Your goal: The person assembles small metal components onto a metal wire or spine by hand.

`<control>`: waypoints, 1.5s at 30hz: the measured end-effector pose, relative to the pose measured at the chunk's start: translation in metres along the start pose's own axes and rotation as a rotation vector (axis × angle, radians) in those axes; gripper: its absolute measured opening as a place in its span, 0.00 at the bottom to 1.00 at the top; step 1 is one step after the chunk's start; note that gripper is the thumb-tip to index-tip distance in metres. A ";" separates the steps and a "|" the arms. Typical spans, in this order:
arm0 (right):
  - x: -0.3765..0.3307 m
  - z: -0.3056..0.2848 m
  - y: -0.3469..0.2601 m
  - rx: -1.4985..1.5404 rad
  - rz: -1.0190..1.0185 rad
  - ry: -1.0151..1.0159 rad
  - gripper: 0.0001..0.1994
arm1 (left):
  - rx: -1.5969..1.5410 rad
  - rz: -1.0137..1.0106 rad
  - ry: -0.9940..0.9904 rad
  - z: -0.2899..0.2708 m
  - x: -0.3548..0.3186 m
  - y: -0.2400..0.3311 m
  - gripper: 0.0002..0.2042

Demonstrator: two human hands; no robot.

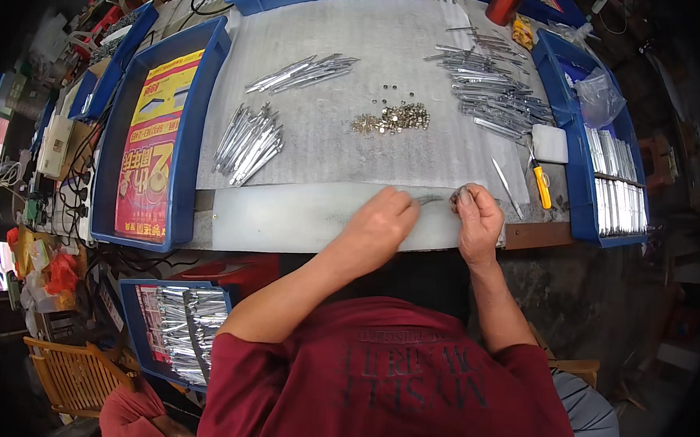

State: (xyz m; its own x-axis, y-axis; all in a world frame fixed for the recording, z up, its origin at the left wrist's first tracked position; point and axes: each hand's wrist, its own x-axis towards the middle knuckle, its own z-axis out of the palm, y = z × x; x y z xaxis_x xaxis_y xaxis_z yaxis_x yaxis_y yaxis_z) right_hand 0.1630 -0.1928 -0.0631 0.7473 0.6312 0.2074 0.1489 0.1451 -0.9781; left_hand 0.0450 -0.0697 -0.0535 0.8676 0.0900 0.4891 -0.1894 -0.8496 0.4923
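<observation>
I see the left hand point(380, 220) and right hand point(475, 214) each pinching a thin metal strip point(429, 198); light, stiff, slippery, best gripped at its ends.

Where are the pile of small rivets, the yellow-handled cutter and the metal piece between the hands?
pile of small rivets point(392, 118): head view, middle of the heap.
yellow-handled cutter point(542, 188): head view, on the yellow handle.
metal piece point(430, 198): head view, the stretch showing between left hand point(378, 224) and right hand point(478, 218).

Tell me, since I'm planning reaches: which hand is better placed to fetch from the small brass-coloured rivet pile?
Probably the left hand: the small brass-coloured rivet pile lies straight ahead of it, while the right hand sits farther right, its fingers pinching something small.
</observation>
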 end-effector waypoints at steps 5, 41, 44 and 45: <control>0.001 0.002 -0.002 0.018 0.036 -0.018 0.09 | 0.027 -0.110 -0.114 -0.022 -0.026 -0.004 0.15; 0.002 0.000 0.000 -0.008 0.034 -0.036 0.08 | 0.395 -0.397 0.362 -0.114 -0.006 -0.139 0.03; 0.002 0.003 -0.002 -0.013 0.039 -0.046 0.08 | 0.418 -0.386 0.262 -0.112 0.013 -0.160 0.05; 0.001 0.003 -0.002 -0.018 0.043 -0.044 0.08 | 0.418 -0.383 0.262 -0.109 0.018 -0.164 0.05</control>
State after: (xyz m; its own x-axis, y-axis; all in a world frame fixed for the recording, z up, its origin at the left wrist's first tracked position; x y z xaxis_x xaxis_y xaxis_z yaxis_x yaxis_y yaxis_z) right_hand 0.1619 -0.1901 -0.0607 0.7238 0.6699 0.1654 0.1295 0.1036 -0.9862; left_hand 0.0414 0.1280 -0.0465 0.6863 0.5081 0.5203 0.3551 -0.8585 0.3700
